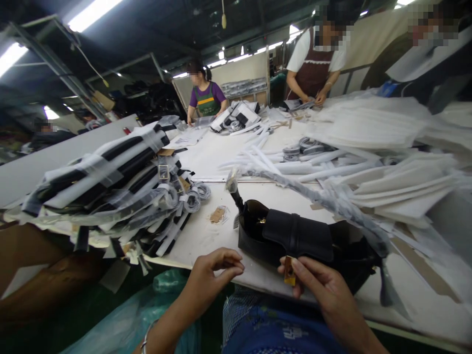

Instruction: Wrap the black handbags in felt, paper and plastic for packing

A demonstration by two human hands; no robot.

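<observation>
My right hand (320, 282) pinches a small rectangular gold-and-brown piece (289, 270) between thumb and fingers; its exact kind is unclear. Just behind it a black handbag (295, 236) stands on the table, its front flap (298, 231) over the middle and its top partly open. The strap (313, 194) is wrapped in clear plastic and arches over the bag to the right. My left hand (217, 270) hovers at the table's front edge, left of the bag, fingers curled and thumb apart, with nothing visible in it.
Wrapped black bags (110, 167) with coiled straps pile up at left. Small brown tags (218, 214) lie beside the handbag. White padding sheets (405, 187) and wrapped strips cover the right side. Two co-workers (206, 98) work across the table. A green plastic bag (147, 305) hangs below.
</observation>
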